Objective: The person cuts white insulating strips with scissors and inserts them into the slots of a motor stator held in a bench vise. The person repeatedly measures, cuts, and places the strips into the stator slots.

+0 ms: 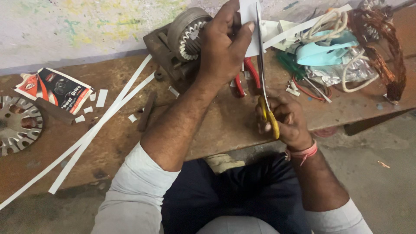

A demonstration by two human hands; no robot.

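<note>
The left hand [223, 47] is pinching a white rectangular paper piece [248, 17] betw. thumb & fingers, holding it upright above the worn brown wooden table [216, 125]. The right hand [288, 121] is gripping yellow-handled steel scissors [263, 82], fingers curled through the loops, blades running up along the paper's right edge (touching it). Long white paper strips [95, 130] are lying on the table w/ a grey toothed motor part [184, 34] just behind the left hand.
</note>
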